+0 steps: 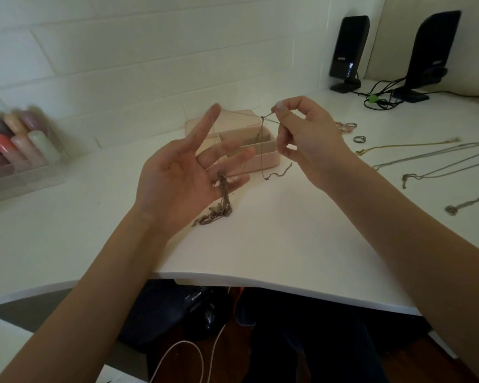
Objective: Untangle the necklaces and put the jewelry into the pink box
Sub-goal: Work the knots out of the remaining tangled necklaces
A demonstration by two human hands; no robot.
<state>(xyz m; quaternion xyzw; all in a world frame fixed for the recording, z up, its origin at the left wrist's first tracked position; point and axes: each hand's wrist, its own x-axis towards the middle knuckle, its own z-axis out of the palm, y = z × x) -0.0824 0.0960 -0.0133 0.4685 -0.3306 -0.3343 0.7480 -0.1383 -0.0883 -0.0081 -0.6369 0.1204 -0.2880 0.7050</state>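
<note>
My left hand (pixel 183 172) is raised above the white desk with fingers spread, and a tangled clump of chains (pixel 219 205) hangs from its lower fingers down to the desk. My right hand (pixel 302 136) pinches a thin chain (pixel 262 150) at a small knot near its fingertips; the chain drops down to the desk in front of the pink box. A fine strand runs from that knot toward my left index finger. The pink box (pixel 257 156) stands open behind my hands, its lid tilted back.
Untangled necklaces (pixel 426 164) lie spread on the desk at the right, with rings (pixel 359 139) near them. Two black speakers (pixel 349 51) and cables stand at the back right. A clear organiser of coloured bottles (pixel 20 139) sits at the left. The desk edge (pixel 260 283) curves below my wrists.
</note>
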